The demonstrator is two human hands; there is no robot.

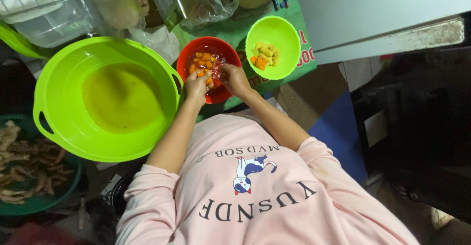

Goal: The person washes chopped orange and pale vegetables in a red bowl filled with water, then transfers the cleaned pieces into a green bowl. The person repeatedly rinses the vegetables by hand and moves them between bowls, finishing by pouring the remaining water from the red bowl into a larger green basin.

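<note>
Head view, looking down. Red bowl (202, 48), centre top: holds orange vegetable pieces (202, 59) in liquid. Small lime-green bowl (284, 36), at 3 o'clock of the red bowl and just beside it: holds a small heap of yellow and orange cut pieces (265, 55). Large lime-green basin (59, 102), at 9 o'clock of the red bowl and touching its rim: holds yellowish water. Dark green basin (44, 203), at 7 o'clock of the large basin: holds pale brown, root-like strips (24, 166).

Left hand (196, 85): fingers curled, pinching an orange piece over the red bowl's near rim. Right hand (235, 79): fingers curled inward over the same bowl, close to the left hand; what it grips cannot be told.
</note>
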